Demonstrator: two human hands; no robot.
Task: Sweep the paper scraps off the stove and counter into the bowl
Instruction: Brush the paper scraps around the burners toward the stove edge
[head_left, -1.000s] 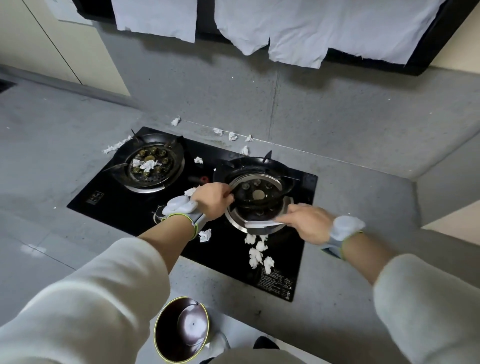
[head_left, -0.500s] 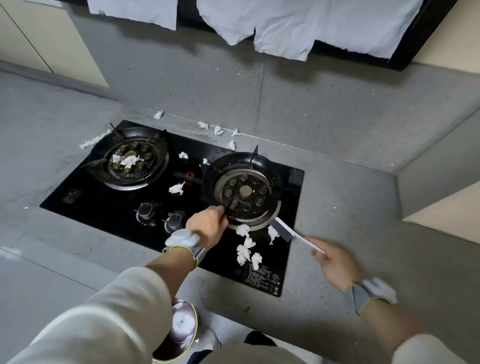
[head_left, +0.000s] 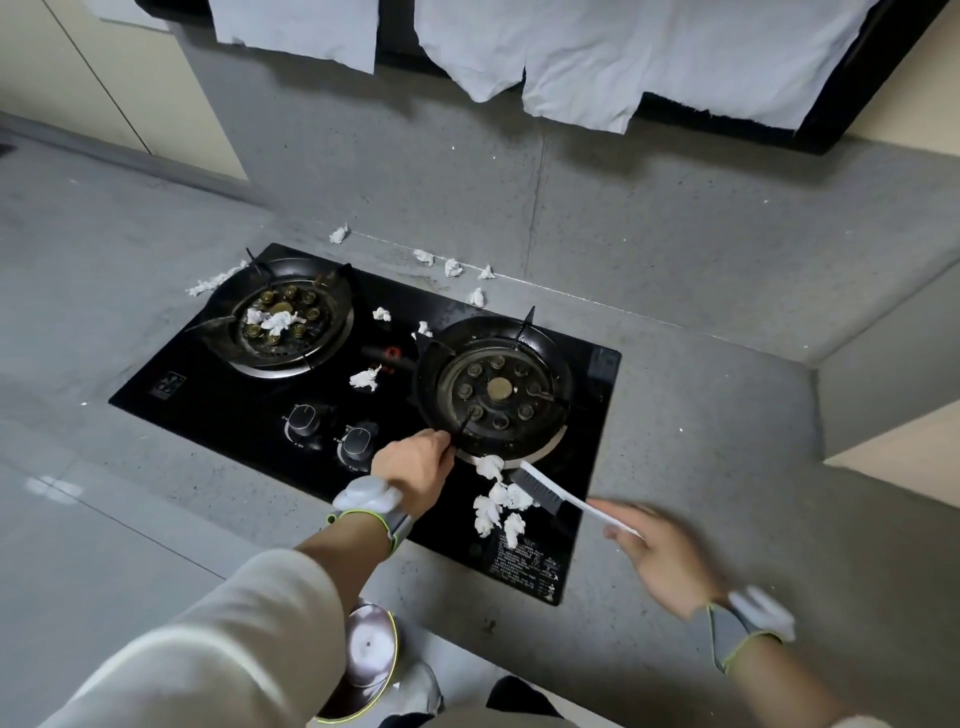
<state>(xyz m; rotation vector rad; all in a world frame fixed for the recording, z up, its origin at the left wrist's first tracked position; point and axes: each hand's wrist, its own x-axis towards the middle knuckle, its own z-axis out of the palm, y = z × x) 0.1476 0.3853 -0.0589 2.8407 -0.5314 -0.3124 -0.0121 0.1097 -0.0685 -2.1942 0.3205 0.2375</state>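
Observation:
A black glass stove (head_left: 234, 405) is set into the grey counter (head_left: 701, 467). White paper scraps lie on it: a pile (head_left: 498, 501) near the front of the right burner (head_left: 496, 389), some on the left burner (head_left: 275, 322), several along the back edge (head_left: 452, 267). My right hand (head_left: 660, 556) holds a small white-handled brush (head_left: 540, 488), its bristles touching the pile. My left hand (head_left: 415, 467) grips a prong of the right burner's pot support. A metal bowl (head_left: 371, 660) sits below the counter edge, partly hidden by my left sleeve.
Two stove knobs (head_left: 304, 421) sit just left of my left hand. More scraps (head_left: 213, 283) lie on the counter at the stove's left rear. White paper sheets (head_left: 597, 57) hang above the back wall. The counter steps down at the right (head_left: 883, 415).
My right hand has drawn back toward me and to the right, pulling the brush off the burner ring onto the glass beside the scrap pile. My left hand has shifted to the burner's front-left prong.

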